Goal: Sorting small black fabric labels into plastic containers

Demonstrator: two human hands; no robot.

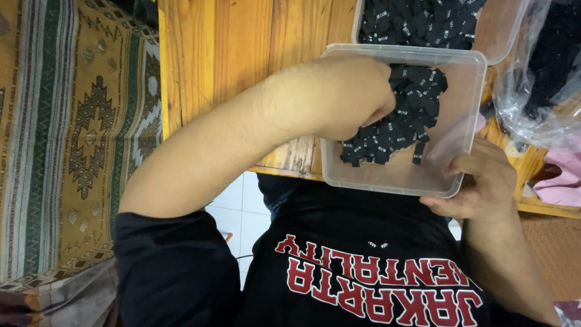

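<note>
— Where were the hands when you looked in?

— I saw the left hand (354,97) reaching down into a clear plastic tub (463,124) that overhung the near edge of the wooden desk (242,54). Its fingers were curled in among a heap of small black fabric tags (402,124). From my feed I couldn't tell how many tags it had pinched, only that the hand was bunched nearly closed on the pile.

— And the other one?

— The right hand (481,184) gripped the tub's near right corner, thumb lying over the rim and fingers wrapped beneath, so it was closed on the tub.

— Where did the tags lie inside?

— Mostly toward the far side and middle of the tub; the strip along its near wall was bare plastic.

— Anything else around it?

— A second clear tub (502,33), also filled with black tags, touched the first at the far side, towards the desk's far edge. A clear plastic bag (532,91) with dark contents lay just right of both, and some pink cloth (563,175) showed at the desk's right edge. A patterned rug (78,133) covered the floor left of the desk.
</note>
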